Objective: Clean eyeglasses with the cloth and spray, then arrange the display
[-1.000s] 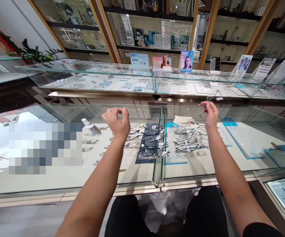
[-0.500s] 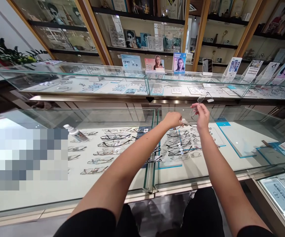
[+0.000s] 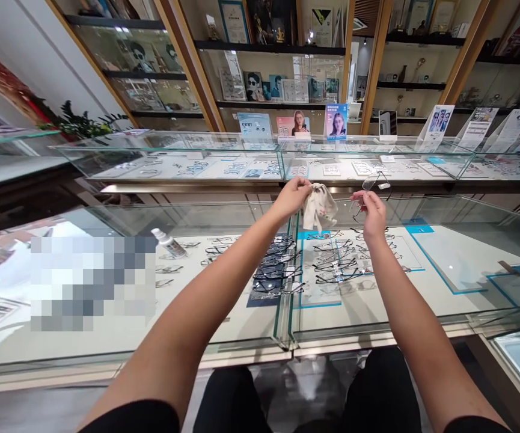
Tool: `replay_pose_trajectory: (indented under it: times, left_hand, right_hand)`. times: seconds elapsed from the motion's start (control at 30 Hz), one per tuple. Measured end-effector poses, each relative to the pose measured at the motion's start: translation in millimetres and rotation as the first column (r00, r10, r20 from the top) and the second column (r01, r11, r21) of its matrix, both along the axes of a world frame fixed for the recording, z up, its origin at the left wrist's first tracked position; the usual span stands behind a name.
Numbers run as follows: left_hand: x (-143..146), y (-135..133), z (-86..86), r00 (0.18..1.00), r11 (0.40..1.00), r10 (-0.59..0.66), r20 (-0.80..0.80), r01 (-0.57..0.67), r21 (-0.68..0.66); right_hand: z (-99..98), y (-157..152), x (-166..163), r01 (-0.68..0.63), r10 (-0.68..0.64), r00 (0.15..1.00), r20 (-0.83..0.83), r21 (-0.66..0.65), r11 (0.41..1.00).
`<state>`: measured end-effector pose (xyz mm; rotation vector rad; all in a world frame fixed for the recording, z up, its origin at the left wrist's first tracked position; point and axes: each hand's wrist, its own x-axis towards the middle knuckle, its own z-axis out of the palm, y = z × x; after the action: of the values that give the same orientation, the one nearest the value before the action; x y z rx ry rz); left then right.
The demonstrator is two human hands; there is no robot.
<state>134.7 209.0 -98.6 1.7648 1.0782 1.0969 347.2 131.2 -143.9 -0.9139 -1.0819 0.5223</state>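
My left hand (image 3: 294, 195) pinches a crumpled, pale cleaning cloth (image 3: 319, 207), which hangs down over the seam of the glass counter. To its right my right hand (image 3: 371, 211) is closed on a pair of thin-rimmed eyeglasses (image 3: 370, 182), held up above the counter with a small white tag on them. Cloth and glasses are apart. Rows of eyeglasses (image 3: 338, 261) lie below my hands in the display counter, some on a dark blue mat (image 3: 264, 294). A white spray bottle (image 3: 169, 243) leans to the left on the counter.
The glass display counter (image 3: 250, 355) runs across in front of my knees. Behind it stands a second glass case (image 3: 187, 180) with upright cards (image 3: 335, 123) on top. Farther back are wood-framed shelves. Blue-edged panels (image 3: 449, 258) lie at right.
My left hand has moved left and up, away from the glasses, and the cloth now hangs unfolded from it. The right hand still holds the glasses. The view has shifted left.
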Motion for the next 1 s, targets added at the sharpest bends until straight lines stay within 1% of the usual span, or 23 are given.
replay_pose_trajectory:
  times: [0.07, 0.1, 0.17, 0.2, 0.23, 0.3, 0.37, 0.43, 0.5, 0.53, 0.67, 0.73, 0.87, 0.93, 1.0]
  left_hand:
    - [-16.9, -17.3, 0.8, 0.981, 0.989, -0.049, 0.19, 0.075, -0.131]
    - [-25.0, -26.6, -0.8, 0.952, 0.969, -0.066, 0.298, 0.133, -0.21]
    - [-39.6, -44.0, -7.2, 0.883, 0.907, -0.078, 0.462, 0.255, -0.334]
    - [-45.8, -51.1, -11.5, 0.856, 0.88, -0.079, 0.511, 0.301, -0.368]
    - [-51.1, -56.8, -16.4, 0.83, 0.858, -0.079, 0.553, 0.338, -0.386]
    - [-58.8, -63.8, -27.1, 0.773, 0.838, -0.069, 0.63, 0.387, -0.384]
    - [-63.5, -65.9, -38.0, 0.718, 0.838, -0.061, 0.694, 0.415, -0.355]
    - [-66.6, -65.4, -48.2, 0.672, 0.839, -0.065, 0.738, 0.437, -0.324]
    - [-69.7, -64.4, -57.0, 0.647, 0.832, -0.093, 0.757, 0.468, -0.298]
    - [-71.5, -64.2, -60.6, 0.643, 0.825, -0.114, 0.758, 0.486, -0.288]
    - [-77.8, -65.0, -70.4, 0.647, 0.79, -0.19, 0.738, 0.547, -0.277]
    - [-77.9, -65.6, -73.2, 0.643, 0.776, -0.178, 0.745, 0.557, -0.295]
    - [-71.6, -67.6, -76.7, 0.61, 0.766, -0.106, 0.785, 0.554, -0.327]
    - [-67.8, -69.9, -77.7, 0.594, 0.748, -0.092, 0.799, 0.571, -0.339]
    - [-64.6, -73.0, -78.8, 0.596, 0.721, -0.096, 0.797, 0.594, -0.357]
  right_hand:
    - [2.9, -2.7, -7.0, -0.085, 0.084, 0.996, -0.043, -0.016, 0.996]
    - [4.3, -4.4, -11.3, -0.142, 0.14, 0.988, -0.064, -0.026, 0.99]
    - [6.8, -8.6, -21.0, -0.273, 0.268, 0.958, -0.099, -0.05, 0.961]
    - [7.7, -11.3, -25.9, -0.336, 0.328, 0.938, -0.115, -0.06, 0.94]
    - [8.4, -14.2, -30.7, -0.398, 0.386, 0.913, -0.132, -0.072, 0.915]
    - [8.9, -20.6, -39.2, -0.51, 0.492, 0.855, -0.165, -0.089, 0.856]
    - [8.7, -27.1, -45.6, -0.602, 0.581, 0.793, -0.184, -0.095, 0.793]
    - [8.2, -33.3, -50.0, -0.664, 0.644, 0.745, -0.176, -0.097, 0.741]
    - [8.1, -39.2, -52.9, -0.689, 0.674, 0.724, -0.149, -0.098, 0.718]
    - [8.3, -42.1, -54.0, -0.69, 0.678, 0.723, -0.133, -0.1, 0.717]
    - [10.5, -53.2, -58.6, -0.671, 0.668, 0.741, -0.069, -0.107, 0.734]
    - [11.7, -57.1, -60.9, -0.661, 0.663, 0.748, -0.031, -0.121, 0.74]
    - [11.8, -59.1, -63.3, -0.622, 0.636, 0.771, 0.042, -0.165, 0.765]
    - [10.8, -58.2, -62.9, -0.602, 0.618, 0.784, 0.051, -0.176, 0.779]
    - [9.6, -57.3, -62.0, -0.595, 0.611, 0.79, 0.051, -0.178, 0.784]
